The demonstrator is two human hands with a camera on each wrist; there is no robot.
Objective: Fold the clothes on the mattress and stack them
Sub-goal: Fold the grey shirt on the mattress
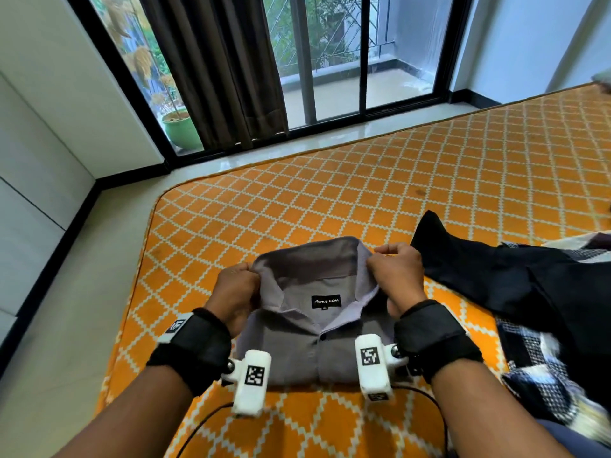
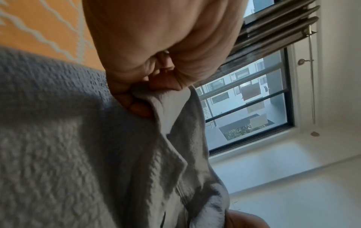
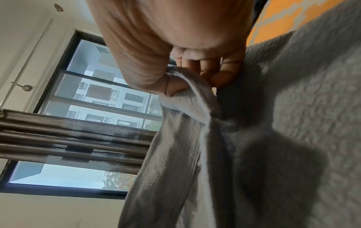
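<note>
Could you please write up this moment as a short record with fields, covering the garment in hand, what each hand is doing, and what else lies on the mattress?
garment: grey shirt, folded, buttoned, collar raised, label showing
surface: orange patterned mattress
left hand: grip pinching the collar's left side
right hand: grip pinching the collar's right side
unfolded nearby: black garment and checked garment, to the right
stack: none visible yet
background: sliding glass door, brown curtain
</note>
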